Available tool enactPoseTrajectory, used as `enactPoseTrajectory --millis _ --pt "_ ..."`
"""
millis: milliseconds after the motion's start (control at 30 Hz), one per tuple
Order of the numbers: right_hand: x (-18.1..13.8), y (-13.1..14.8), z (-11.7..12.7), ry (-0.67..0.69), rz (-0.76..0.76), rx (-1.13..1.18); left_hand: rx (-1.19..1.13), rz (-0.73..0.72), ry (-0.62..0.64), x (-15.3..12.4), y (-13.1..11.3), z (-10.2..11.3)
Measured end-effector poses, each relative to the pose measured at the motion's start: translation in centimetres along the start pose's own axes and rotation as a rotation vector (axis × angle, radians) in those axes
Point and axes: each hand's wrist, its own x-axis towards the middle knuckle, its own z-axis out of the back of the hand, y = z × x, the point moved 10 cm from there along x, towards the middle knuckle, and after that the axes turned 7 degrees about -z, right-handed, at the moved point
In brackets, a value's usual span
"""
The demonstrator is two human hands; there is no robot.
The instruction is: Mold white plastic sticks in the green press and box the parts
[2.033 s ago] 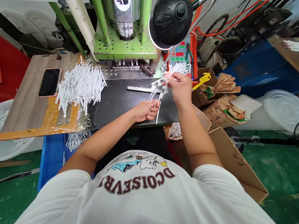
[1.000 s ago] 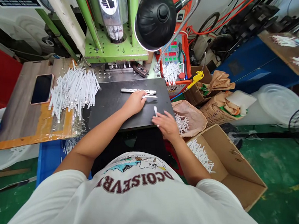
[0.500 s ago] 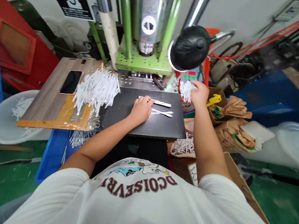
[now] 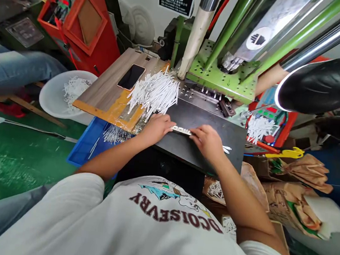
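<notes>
My left hand (image 4: 156, 129) and my right hand (image 4: 207, 143) meet on a slotted metal strip (image 4: 181, 130), with their fingers at its two ends. The strip lies on a black work mat (image 4: 205, 124). Just past my right hand, a few white cables (image 4: 226, 149) lie on the mat. A large heap of white cables (image 4: 153, 93) sits on a wooden board (image 4: 102, 87), close to my left hand. A black phone (image 4: 131, 77) lies on the board.
A green press (image 4: 221, 74) stands behind the mat, and a black lamp shade (image 4: 320, 84) hangs at right. A bunch of white cables (image 4: 259, 128) sits by a control panel. A white basin (image 4: 63, 95) and blue crate (image 4: 90, 145) hold cable pieces. Brown paper bags (image 4: 295, 176) lie at right.
My right hand has come back from the cable bunch by the control panel to the metal strip. The whole view has turned and tilted.
</notes>
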Motion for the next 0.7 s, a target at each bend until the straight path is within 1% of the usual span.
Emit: enactPoseTrajectory --millis 67,133,200,267,300,333,433,500,600,700 --pt "-1.4 2.1 -1.4 0.074 0.016 0.019 -0.065 0.040 0.002 -3.5 1.2 0.1" --pt "-2.1 2.8 -2.3 0.137 0.007 0.045 -0.126 0.077 -0.034 -6.0 2.4 0.5" --pt "-1.3 2.7 -2.4 0.163 0.003 0.089 -0.156 0.145 -0.154 -7.5 4.1 1.9" --pt "0.9 2.9 -1.8 0.135 -0.002 0.152 -0.149 0.248 -0.276 -8.3 6.0 3.7" --pt "2.5 3.2 -1.5 0.111 -0.018 0.183 -0.135 0.299 -0.301 -8.2 6.8 4.2" --pt "4.2 3.5 -1.4 0.088 -0.048 0.206 -0.116 0.345 -0.298 -7.9 7.4 4.5" --pt "9.4 4.8 -2.5 0.070 -0.226 0.200 -0.036 0.443 -0.198 -6.1 8.0 4.5" --pt "11.8 5.5 -3.8 0.088 -0.377 0.145 0.006 0.492 -0.145 -5.0 7.8 4.3" --pt "13.5 6.4 -5.6 0.144 -0.524 0.108 0.023 0.542 -0.132 -4.4 7.8 4.4" --pt "13.6 6.3 -6.2 0.170 -0.569 0.141 0.014 0.556 -0.134 -4.9 8.6 4.8"
